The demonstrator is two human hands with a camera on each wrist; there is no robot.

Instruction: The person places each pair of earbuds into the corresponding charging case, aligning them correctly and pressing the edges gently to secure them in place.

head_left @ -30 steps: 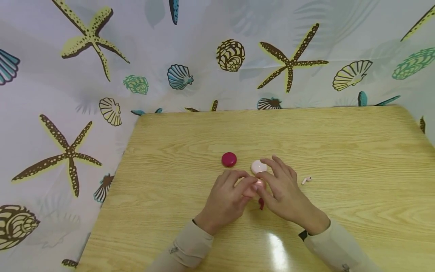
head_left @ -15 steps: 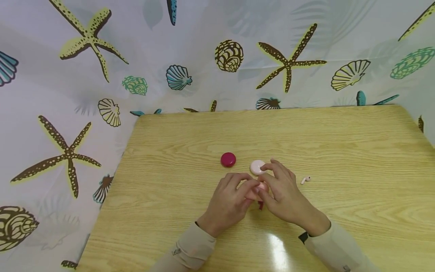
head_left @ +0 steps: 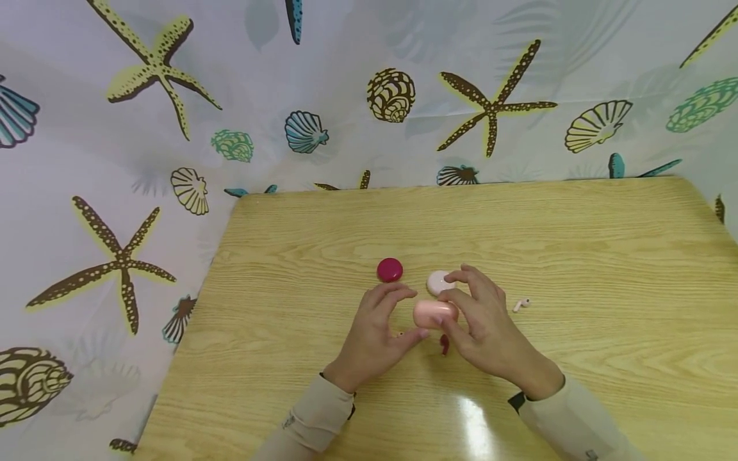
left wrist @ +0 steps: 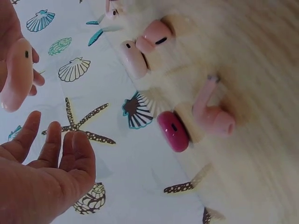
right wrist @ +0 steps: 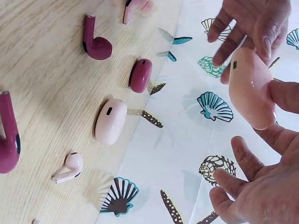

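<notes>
My right hand (head_left: 484, 323) pinches a glossy peach earbud case (head_left: 435, 314) between thumb and fingers, held up above the table. The case's small dark slot shows in the right wrist view, and no gap shows along its lid there. Just left of it my left hand (head_left: 371, 336) is spread with nothing in its grip, its thumb tip close to the case's lower edge. A pale pink case (head_left: 437, 282) lies right behind the held one, partly covered by my right fingers. Beneath the hands a dark red earbud (head_left: 444, 344) lies on the table.
A dark red case (head_left: 389, 269) lies at the back left of my hands. To the right is a pale earbud (head_left: 521, 305). A peach earbud (left wrist: 215, 116) and a second dark red earbud (right wrist: 7, 144) also lie on the wooden table (head_left: 300, 256). Patterned cloth hangs behind.
Both hands were on the peach case before. The left hand has let go and drawn back to the left with its fingers apart; the case stays in my right hand.
</notes>
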